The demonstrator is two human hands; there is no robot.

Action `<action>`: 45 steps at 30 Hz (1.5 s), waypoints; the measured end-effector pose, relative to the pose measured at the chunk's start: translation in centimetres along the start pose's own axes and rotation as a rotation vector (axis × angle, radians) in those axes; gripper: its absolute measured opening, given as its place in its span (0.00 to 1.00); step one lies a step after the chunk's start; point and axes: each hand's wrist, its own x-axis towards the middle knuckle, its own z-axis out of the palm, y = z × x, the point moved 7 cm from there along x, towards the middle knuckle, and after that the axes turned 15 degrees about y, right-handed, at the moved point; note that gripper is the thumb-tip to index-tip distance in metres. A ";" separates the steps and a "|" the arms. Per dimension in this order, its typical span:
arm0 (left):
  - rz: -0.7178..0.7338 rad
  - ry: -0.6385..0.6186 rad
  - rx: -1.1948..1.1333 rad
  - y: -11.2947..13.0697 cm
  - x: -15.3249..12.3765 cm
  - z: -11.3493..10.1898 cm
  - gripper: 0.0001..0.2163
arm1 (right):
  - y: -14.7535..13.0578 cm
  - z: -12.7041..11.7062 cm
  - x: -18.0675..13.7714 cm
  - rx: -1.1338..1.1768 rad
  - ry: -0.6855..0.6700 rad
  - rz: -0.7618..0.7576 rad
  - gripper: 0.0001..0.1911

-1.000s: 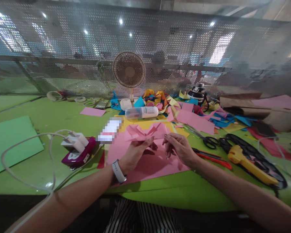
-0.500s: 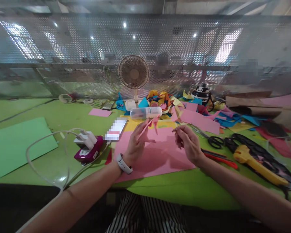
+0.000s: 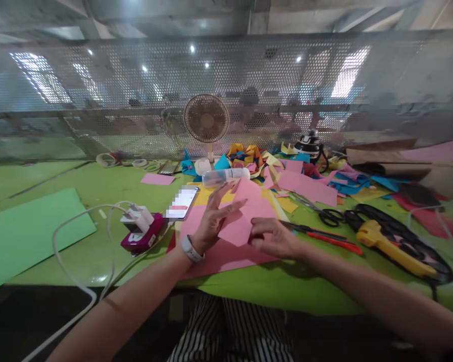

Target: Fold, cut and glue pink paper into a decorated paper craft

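Folded pink paper (image 3: 239, 226), one piece: between the two hands, over the larger sheet, tilted. I cannot tell from my remote view whether its lower edge touches that sheet.

Left hand (image 3: 208, 223), at the paper's left side: fingers spread, the paper held between thumb and fingers. Pale watch (image 3: 192, 249) on that wrist.

Right hand (image 3: 275, 239), at the paper's right edge: fingers curled, tips touching; I cannot tell whether they pinch it.

Beneath: large pink sheet (image 3: 215, 264), partly over yellow paper (image 3: 204, 194).

Left of these: phone (image 3: 183, 203), purple power strip (image 3: 141, 242) bearing white plugs, green sheet (image 3: 41, 234).

Beyond: capped bottle (image 3: 225, 177) on its side, desk fan (image 3: 206, 119) upright, heap of coloured scraps.

Right: scissors (image 3: 330, 217), orange-handled cutter (image 3: 337, 243), yellow glue gun (image 3: 394, 247) on a black holder.
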 end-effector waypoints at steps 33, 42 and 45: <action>-0.375 -0.598 0.165 -7.0 0.9 -2.0 0.18 | 5.2 -4.0 2.4 -0.392 0.334 -0.083 0.14; -0.588 -0.649 -0.062 -8.3 -0.7 -0.6 0.17 | 2.2 -8.0 2.8 -0.424 0.281 0.024 0.14; -0.587 -0.634 -0.069 -8.6 -0.8 -0.4 0.17 | 0.4 -11.4 0.9 -0.650 0.156 0.033 0.13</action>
